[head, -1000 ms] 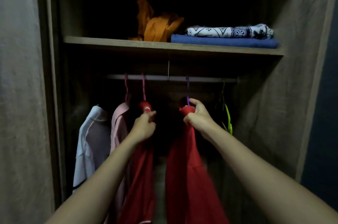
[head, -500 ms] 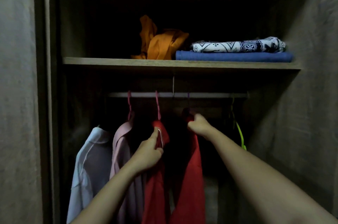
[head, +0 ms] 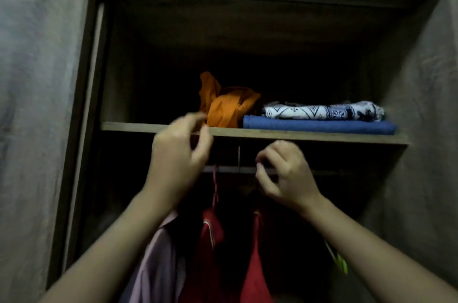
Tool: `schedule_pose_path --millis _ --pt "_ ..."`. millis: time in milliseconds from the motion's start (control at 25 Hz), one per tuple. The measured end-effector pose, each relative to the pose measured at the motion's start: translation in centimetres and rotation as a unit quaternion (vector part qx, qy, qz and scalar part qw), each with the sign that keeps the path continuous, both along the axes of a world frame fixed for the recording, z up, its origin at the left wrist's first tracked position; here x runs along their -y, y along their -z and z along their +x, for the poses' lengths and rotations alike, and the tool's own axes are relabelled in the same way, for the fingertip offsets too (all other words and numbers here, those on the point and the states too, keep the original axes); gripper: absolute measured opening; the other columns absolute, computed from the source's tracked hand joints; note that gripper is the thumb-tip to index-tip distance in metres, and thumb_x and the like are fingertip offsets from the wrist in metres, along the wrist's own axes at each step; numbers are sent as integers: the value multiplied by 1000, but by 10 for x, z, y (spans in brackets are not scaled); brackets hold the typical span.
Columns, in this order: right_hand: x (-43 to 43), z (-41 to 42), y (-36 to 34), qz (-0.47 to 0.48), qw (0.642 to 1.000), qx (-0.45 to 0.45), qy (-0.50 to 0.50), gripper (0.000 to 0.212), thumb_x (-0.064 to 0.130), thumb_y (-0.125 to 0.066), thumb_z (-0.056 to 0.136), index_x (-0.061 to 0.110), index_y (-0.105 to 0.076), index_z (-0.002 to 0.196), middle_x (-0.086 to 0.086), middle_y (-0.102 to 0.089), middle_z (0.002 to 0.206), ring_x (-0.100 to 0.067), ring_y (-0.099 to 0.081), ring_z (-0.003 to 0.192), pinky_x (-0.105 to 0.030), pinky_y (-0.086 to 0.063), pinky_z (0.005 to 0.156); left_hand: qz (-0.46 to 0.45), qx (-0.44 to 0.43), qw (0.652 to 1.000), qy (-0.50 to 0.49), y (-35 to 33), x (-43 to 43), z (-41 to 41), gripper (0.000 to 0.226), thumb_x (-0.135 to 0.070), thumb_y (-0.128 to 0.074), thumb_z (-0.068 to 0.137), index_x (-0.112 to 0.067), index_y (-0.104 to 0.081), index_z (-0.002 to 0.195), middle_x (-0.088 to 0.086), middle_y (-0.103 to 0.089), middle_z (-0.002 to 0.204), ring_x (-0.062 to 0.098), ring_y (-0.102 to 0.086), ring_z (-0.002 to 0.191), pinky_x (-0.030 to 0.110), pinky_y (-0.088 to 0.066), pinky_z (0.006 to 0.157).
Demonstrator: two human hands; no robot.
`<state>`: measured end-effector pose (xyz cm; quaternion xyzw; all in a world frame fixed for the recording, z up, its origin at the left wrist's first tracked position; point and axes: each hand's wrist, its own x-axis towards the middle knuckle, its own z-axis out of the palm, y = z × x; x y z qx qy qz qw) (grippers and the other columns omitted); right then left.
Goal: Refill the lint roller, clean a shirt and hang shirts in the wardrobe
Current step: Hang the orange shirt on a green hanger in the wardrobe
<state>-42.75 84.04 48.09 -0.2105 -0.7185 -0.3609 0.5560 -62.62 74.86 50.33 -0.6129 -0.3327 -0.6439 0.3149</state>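
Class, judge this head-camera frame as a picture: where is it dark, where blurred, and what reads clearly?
Head view: dim overall, the wardrobe nearly black behind the shelf; left hand smeared by motion blur, right hand a little sharper; the patterned cloth and blue cloth read clearest; wide-angle distortion slants its sides.

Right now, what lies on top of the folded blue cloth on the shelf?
A folded white patterned cloth lies on the blue cloth. Whatever is behind them is hidden in darkness.
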Motion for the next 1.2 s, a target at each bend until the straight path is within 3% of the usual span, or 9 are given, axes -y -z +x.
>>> schedule_pose_path --millis 80,200,320,440,600,760,920,1040,1200 --pt "7 -1 -38 36 995 -25 87 41 39 -47 82 11 -60 109 -13 -60 113 -24 -47 110 -34 -31 99 -63 4 997 -36 -51 -17 -2 42 -26 -53 91 -5 -53 127 14 -58 128 21 -53 118 19 -35 97" --pt "-3 0 -73 -83 973 35 212 81 65 -22 83 10 -32 142 -9 -27 153 -19 -15 144 -31 -2 115 -197 -15 976 -86 -104 -59 2 70 -44 -53 89 -14 -26 145 13 -25 153 26 -26 140 35 -23 112" --pt "-13 6 -83 -134 961 85 227 95 75 -8 77 11 -16 147 -5 -11 158 -15 -5 146 -30 -1 115 -323 -20 939 -118 -127 -90 1 98 -69 -55 75 -33 0 148 11 -1 158 37 -14 142 52 -22 111" --pt "-13 8 -84 -160 958 93 221 97 74 -6 75 11 -13 147 -5 -8 158 -14 -4 146 -29 -3 115 -425 -39 903 -53 -122 -105 3 109 -64 -65 70 -28 3 148 17 -19 154 36 -31 136 41 -31 108" --pt "-12 6 -84 -182 953 89 224 100 77 -5 73 11 -10 148 -5 -4 158 -14 -1 146 -29 -2 115 -354 -8 933 -64 -122 -107 0 104 -36 -76 71 -14 -9 148 18 -44 138 33 -50 120 38 -45 99" --pt "-14 7 -86 -176 956 84 221 100 80 -9 73 12 -12 147 -5 -7 158 -14 -3 146 -30 -4 116 -168 28 971 -169 -117 -90 1 60 -54 -68 67 -12 -55 109 13 -60 108 31 -58 96 42 -52 80" --pt "-14 7 -85 -189 953 78 225 104 82 -7 70 12 -16 147 -5 -12 158 -15 -6 145 -32 -8 117 -162 44 965 -201 -124 -58 -3 70 -58 -65 69 -13 -51 121 15 -46 126 36 -40 119 53 -39 93" --pt "-6 6 -85 -217 948 75 218 105 81 -7 70 10 -14 147 -8 -11 158 -17 -5 146 -34 -8 117 -226 26 966 -124 -119 -32 -16 64 -52 -67 72 -15 -48 120 14 -53 118 35 -52 109 44 -47 88" --pt "39 3 -67 -285 955 43 70 108 85 -26 70 17 5 147 -2 7 158 -8 10 142 -32 0 117 -157 32 985 -62 -108 33 -20 57 -46 -68 72 -19 -50 119 8 -58 107 29 -54 104 37 -44 87"
